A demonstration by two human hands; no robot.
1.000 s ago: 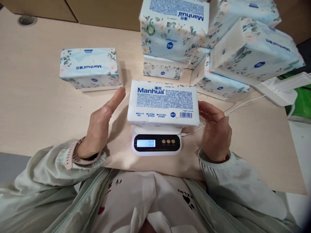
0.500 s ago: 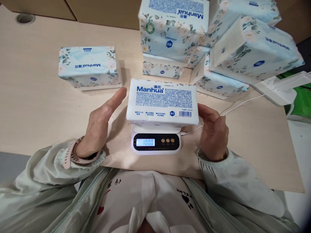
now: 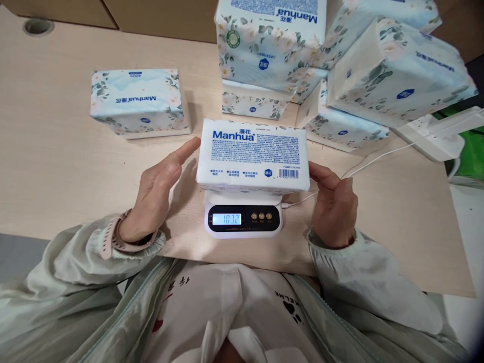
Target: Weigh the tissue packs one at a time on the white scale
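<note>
Tissue pack (image 3: 252, 154) sits between left fingers (image 3: 184, 152) and right fingers (image 3: 323, 175).

The central pack (image 3: 252, 154) is white with blue print. The left pack (image 3: 136, 98), pale blue, bears pinkish flowers and green leaves. The white scale (image 3: 212, 232) has a black panel (image 3: 245, 219); the surface (image 3: 56, 146) is beige.
</note>
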